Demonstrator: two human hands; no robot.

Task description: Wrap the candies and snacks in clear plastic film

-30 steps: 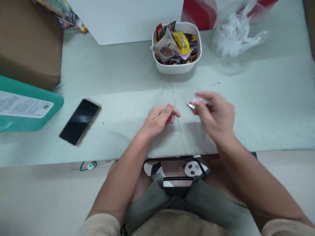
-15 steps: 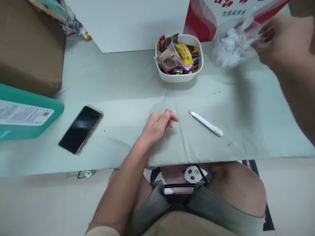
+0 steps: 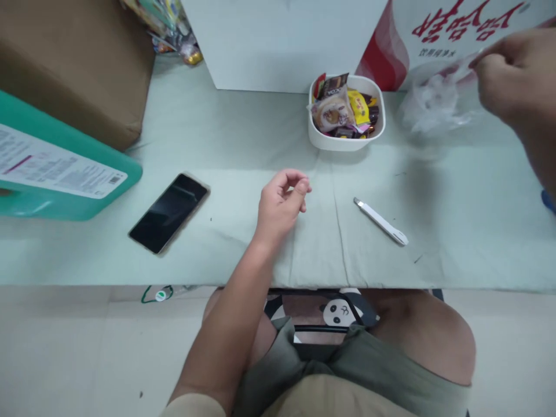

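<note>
Two hands: the fingers of the left hand [image 3: 282, 200] curl loosely, holding nothing; those of the right hand [image 3: 516, 81] bunch at the translucent plastic bag [image 3: 438, 107], blur hiding any grip. Between them lies a slim white metal-tipped tool [image 3: 382, 222]. Farther out: the snack tub [image 3: 345, 143] and, at left, a smartphone [image 3: 169, 213].

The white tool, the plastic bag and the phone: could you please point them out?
White tool [image 3: 381, 222], head view: middle of handle.
Plastic bag [image 3: 436, 104], head view: its crumpled middle.
Phone [image 3: 169, 212], head view: middle of screen.
</note>
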